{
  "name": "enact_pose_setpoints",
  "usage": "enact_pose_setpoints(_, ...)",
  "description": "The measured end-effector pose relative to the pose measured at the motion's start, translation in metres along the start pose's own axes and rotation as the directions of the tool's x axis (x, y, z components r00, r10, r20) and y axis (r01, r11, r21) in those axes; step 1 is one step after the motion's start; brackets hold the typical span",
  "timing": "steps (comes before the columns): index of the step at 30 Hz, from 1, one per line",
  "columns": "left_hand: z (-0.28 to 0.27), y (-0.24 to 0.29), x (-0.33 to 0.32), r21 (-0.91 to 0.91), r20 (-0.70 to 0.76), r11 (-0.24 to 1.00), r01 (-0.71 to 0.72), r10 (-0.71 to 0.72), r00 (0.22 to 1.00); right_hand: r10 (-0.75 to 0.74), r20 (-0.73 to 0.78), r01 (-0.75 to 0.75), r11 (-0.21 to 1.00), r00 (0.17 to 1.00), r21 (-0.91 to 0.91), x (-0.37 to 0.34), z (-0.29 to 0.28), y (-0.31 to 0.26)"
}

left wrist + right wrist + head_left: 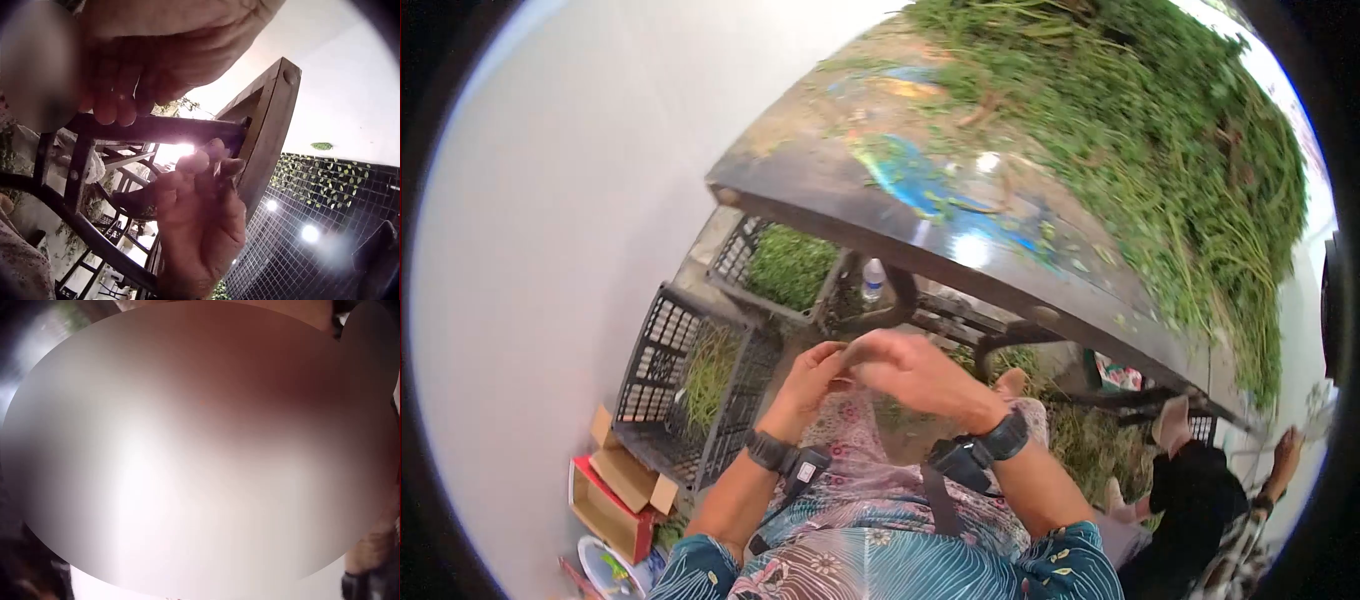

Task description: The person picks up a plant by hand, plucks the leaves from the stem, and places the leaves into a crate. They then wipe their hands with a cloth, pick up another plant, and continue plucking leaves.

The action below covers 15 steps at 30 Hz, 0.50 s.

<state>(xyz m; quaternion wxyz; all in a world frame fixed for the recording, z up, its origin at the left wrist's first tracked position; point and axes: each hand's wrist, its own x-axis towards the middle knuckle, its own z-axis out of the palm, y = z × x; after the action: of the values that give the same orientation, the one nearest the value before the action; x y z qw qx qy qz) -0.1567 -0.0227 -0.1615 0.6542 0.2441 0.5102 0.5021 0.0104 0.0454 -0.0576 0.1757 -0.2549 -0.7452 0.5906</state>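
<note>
In the head view both hands meet in front of the lap. The left hand (808, 385) has bent fingers whose tips come up against the right hand (920, 375). Smeared by motion, the right hand arches over from the other side and hides part of the left fingertips. I cannot tell whether anything small lies between them. The left wrist view has one hand (169, 62) large across the top with its fingers bent, and another hand (203, 231) rising below with bent fingers. A large blur covers most of the right wrist view.
A dark table (830, 205) bears a big heap of leafy green stems (1160, 140). Below it are a crate of greens (790, 265) and a water bottle (873, 280). Another black crate (650, 385) and a cardboard box (615, 500) stand left. A person's dark-clothed leg (1200, 500) is at right.
</note>
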Motion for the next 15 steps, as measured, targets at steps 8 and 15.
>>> enact_pose_setpoints(8,0.023,-0.004,-0.021,0.656,0.193,0.718,-0.233,0.138,0.971,-0.259,0.024,0.245,0.874,0.966,-0.420,-0.055,-0.005,-0.025)
enact_pose_setpoints(15,0.046,0.011,-0.035,0.769,0.313,0.539,-0.343,0.150,0.938,-0.333,-0.074,0.235,0.790,0.940,-0.567,-0.105,-0.057,-0.067)
